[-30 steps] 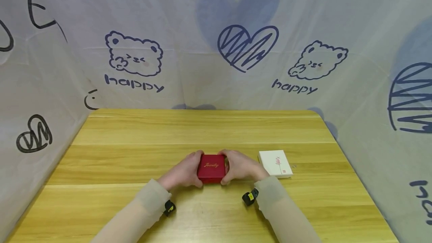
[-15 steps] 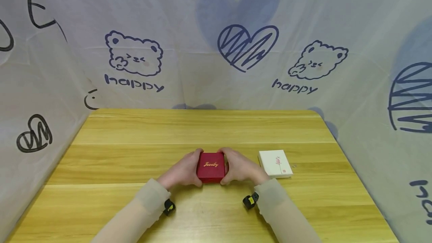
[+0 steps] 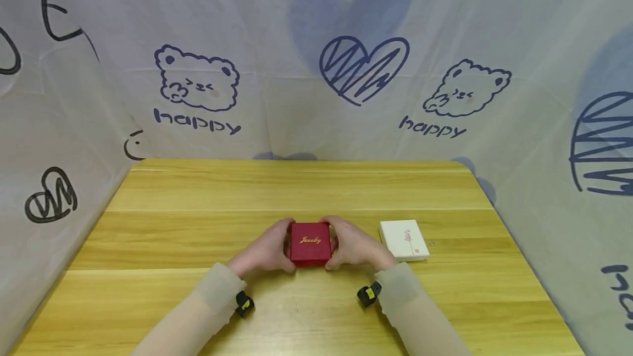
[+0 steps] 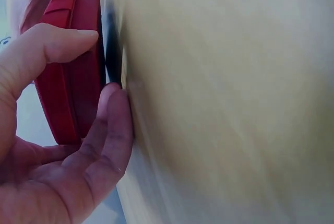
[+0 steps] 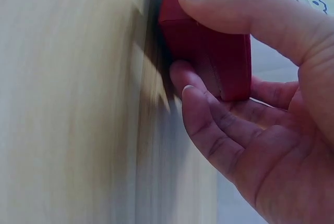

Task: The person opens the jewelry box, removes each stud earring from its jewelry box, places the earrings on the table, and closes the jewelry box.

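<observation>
A red jewelry box (image 3: 310,243), with gold "Jewelry" lettering on its closed lid, is held between both hands near the middle of the table. At its left side is my left hand (image 3: 267,249); in the left wrist view its thumb lies across the front of the box (image 4: 86,83) and other fingers curl beside and beneath. My right hand (image 3: 353,246) grips the opposite side, thumb on the front and fingers curled at the side and underneath in the right wrist view. A dark shadow and narrow gap show between the box's underside and the table. What the box contains is hidden.
A white square box (image 3: 401,239) with a pink flower print lies to the right, just beyond my right wrist. The wooden table (image 3: 207,191) is bordered by white cloth (image 3: 277,114) with drawings at the back and sides.
The jewelry box has risen slightly, and its lid shows a little more squarely to the head view. My left hand has shifted a bit left. The white box has stayed put.
</observation>
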A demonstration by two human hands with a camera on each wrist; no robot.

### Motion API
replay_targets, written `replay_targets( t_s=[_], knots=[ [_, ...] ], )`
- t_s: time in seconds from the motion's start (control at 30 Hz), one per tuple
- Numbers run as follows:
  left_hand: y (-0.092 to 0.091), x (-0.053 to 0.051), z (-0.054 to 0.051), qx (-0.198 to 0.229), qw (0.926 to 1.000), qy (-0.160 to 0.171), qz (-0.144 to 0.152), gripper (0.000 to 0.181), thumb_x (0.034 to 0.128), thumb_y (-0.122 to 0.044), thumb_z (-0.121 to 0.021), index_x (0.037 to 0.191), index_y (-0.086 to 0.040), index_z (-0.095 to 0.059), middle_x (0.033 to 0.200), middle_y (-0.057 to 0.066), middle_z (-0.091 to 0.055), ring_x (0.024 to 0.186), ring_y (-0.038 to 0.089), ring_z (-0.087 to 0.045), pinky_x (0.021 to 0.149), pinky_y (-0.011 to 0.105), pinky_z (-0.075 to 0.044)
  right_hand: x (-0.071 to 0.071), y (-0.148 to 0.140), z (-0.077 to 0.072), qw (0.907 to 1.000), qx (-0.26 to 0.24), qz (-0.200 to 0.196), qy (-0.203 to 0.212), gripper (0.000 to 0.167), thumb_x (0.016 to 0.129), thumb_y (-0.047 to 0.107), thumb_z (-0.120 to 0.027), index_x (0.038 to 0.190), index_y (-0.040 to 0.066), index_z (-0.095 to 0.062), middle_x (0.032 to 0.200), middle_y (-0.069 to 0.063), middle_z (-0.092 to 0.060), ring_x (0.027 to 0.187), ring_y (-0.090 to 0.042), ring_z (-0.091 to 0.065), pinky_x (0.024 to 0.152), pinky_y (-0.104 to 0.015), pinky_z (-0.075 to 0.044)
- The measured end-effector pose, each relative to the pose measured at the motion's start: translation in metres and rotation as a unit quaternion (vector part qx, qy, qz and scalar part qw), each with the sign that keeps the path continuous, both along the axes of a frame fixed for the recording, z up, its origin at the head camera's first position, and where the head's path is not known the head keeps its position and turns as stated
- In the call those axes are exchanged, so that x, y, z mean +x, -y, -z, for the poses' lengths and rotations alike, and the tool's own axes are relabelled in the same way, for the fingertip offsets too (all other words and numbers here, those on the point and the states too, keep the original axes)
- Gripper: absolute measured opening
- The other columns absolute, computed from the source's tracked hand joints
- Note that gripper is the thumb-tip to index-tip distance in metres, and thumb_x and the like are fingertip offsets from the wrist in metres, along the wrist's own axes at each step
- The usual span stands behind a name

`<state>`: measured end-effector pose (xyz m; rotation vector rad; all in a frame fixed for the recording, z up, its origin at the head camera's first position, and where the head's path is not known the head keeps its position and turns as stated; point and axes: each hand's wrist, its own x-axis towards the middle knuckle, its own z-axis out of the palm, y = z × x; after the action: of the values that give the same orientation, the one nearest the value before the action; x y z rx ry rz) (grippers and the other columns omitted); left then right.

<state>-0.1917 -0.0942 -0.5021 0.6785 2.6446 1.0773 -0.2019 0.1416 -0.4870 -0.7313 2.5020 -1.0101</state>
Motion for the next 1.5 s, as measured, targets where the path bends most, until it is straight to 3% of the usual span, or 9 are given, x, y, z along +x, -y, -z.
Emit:
replay_targets(
  t_s=[0.13, 0.27, 0.53, 0.87, 1.03, 1.17, 1.3, 1.5],
  knots=[
    [0.0028, -0.0010, -0.0006, 0.010, 0.9999, 0.006, 0.005, 0.095, 0.0534, -0.004, -0.090, 0.133, 0.012, -0.041, 0.102, 0.008, -0.056, 0.086, 0.017, -0.055, 0.077, 0.034, -0.049, -0.0007, -0.0007, 0.0013, 1.0000, 0.003, 0.002, -0.001, 0.098, 0.060, 0.007, -0.091, 0.144, 0.004, -0.039, 0.118, -0.003, -0.055, 0.089, -0.021, -0.055, 0.082, -0.034, -0.047],
    [0.0040, -0.0010, -0.0007, 0.009, 0.9999, 0.006, 0.005, 0.097, 0.0540, -0.002, -0.088, 0.135, 0.014, -0.039, 0.104, 0.009, -0.055, 0.083, 0.016, -0.055, 0.075, 0.031, -0.049, -0.0011, -0.0012, 0.0021, 0.9999, -0.007, 0.003, 0.008, 0.098, 0.060, 0.005, -0.091, 0.144, 0.003, -0.039, 0.113, -0.004, -0.056, 0.086, -0.021, -0.056, 0.080, -0.035, -0.048],
    [0.0053, 0.0003, -0.0025, 0.058, 0.9970, 0.051, 0.008, 0.095, 0.0555, 0.006, -0.084, 0.137, 0.015, -0.035, 0.105, 0.014, -0.058, 0.071, 0.017, -0.061, 0.064, 0.029, -0.052, -0.0014, -0.0031, 0.0029, 0.9996, -0.019, 0.002, 0.021, 0.098, 0.061, 0.005, -0.091, 0.143, 0.004, -0.039, 0.102, -0.003, -0.057, 0.081, -0.023, -0.059, 0.072, -0.034, -0.049],
    [0.0029, -0.0004, -0.0016, 0.037, 0.9985, 0.039, 0.002, 0.076, 0.0555, 0.004, -0.084, 0.122, 0.011, -0.048, 0.094, 0.008, -0.059, 0.069, 0.014, -0.059, 0.063, 0.028, -0.051, -0.0019, -0.0031, 0.0025, 0.9988, -0.032, 0.001, 0.038, 0.097, 0.061, 0.003, -0.091, 0.143, 0.004, -0.038, 0.097, -0.003, -0.059, 0.080, -0.023, -0.061, 0.070, -0.034, -0.051],
    [0.0004, -0.0003, -0.0009, 0.000, 0.9999, 0.011, -0.006, 0.070, 0.0534, -0.001, -0.087, 0.113, 0.008, -0.051, 0.086, 0.006, -0.055, 0.070, 0.014, -0.054, 0.067, 0.031, -0.047, -0.0017, -0.0032, 0.0004, 0.9991, -0.025, -0.004, 0.035, 0.096, 0.060, 0.003, -0.090, 0.143, 0.004, -0.040, 0.099, -0.001, -0.060, 0.080, -0.021, -0.060, 0.073, -0.034, -0.051],
    [-0.0016, 0.0003, -0.0009, -0.032, 0.9994, -0.007, -0.014, 0.070, 0.0530, -0.005, -0.089, 0.111, 0.006, -0.052, 0.091, 0.006, -0.054, 0.081, 0.018, -0.051, 0.078, 0.036, -0.046, -0.0019, -0.0029, -0.0022, 0.9995, -0.012, -0.008, 0.027, 0.095, 0.060, 0.006, -0.090, 0.143, 0.005, -0.042, 0.110, 0.001, -0.059, 0.085, -0.020, -0.058, 0.080, -0.035, -0.048],
    [-0.0027, 0.0016, -0.0015, -0.050, 0.9985, -0.002, -0.023, 0.075, 0.0536, -0.008, -0.091, 0.115, 0.007, -0.051, 0.098, 0.007, -0.053, 0.090, 0.020, -0.050, 0.087, 0.040, -0.045, -0.0026, -0.0025, -0.0040, 0.9995, -0.003, -0.011, 0.028, 0.096, 0.060, 0.008, -0.090, 0.143, 0.005, -0.042, 0.119, 0.001, -0.058, 0.092, -0.019, -0.057, 0.087, -0.036, -0.046],
    [-0.0030, 0.0022, -0.0030, -0.054, 0.9982, 0.001, -0.025, 0.075, 0.0542, -0.008, -0.092, 0.115, 0.006, -0.051, 0.099, 0.007, -0.054, 0.091, 0.021, -0.051, 0.088, 0.041, -0.045, -0.0038, -0.0032, -0.0040, 0.9997, 0.007, -0.011, 0.023, 0.100, 0.060, 0.010, -0.090, 0.145, 0.002, -0.040, 0.125, -0.002, -0.056, 0.097, -0.016, -0.055, 0.092, -0.038, -0.044]
  ],
)
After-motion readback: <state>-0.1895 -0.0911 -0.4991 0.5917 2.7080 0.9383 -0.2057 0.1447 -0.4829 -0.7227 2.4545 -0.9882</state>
